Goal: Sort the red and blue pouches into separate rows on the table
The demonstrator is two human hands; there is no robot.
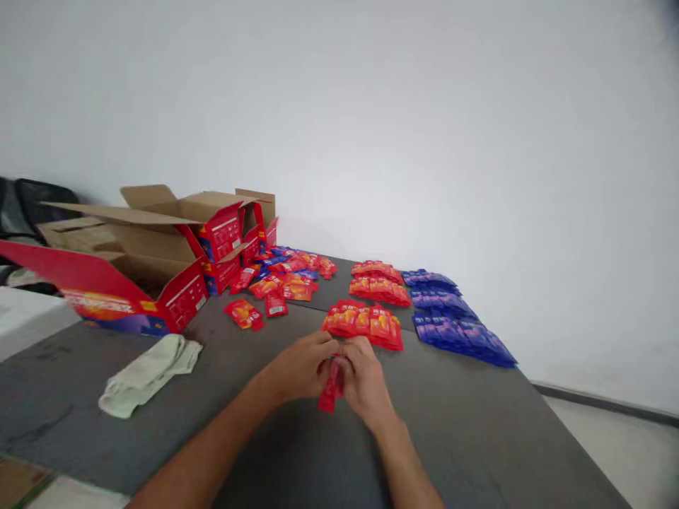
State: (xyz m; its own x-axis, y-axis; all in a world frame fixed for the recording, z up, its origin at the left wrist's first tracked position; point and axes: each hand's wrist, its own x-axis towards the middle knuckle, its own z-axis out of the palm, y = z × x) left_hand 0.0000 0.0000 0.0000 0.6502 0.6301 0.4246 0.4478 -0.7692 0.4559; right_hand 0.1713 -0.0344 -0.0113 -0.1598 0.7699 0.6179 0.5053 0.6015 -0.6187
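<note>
Both hands meet over the dark table, closed on a small red packet (331, 390) whose lower end hangs below the fingers. My left hand (305, 364) grips its left side, and my right hand (365, 375) pinches it from the right. Fingers cover the packet's upper part. Just beyond the fingertips lies a row of overlapping red packets (363, 322). Two more rows of red packets (379, 290) lie behind that one. To their right are rows of blue packets (459, 336).
Loose red packets (244, 313) and blue ones lie in a heap at the back left. Open red cardboard boxes (183, 297) stand along the left side. A folded pale cloth (148, 375) lies on the dark table (456, 431). A white wall (403, 127) rises behind.
</note>
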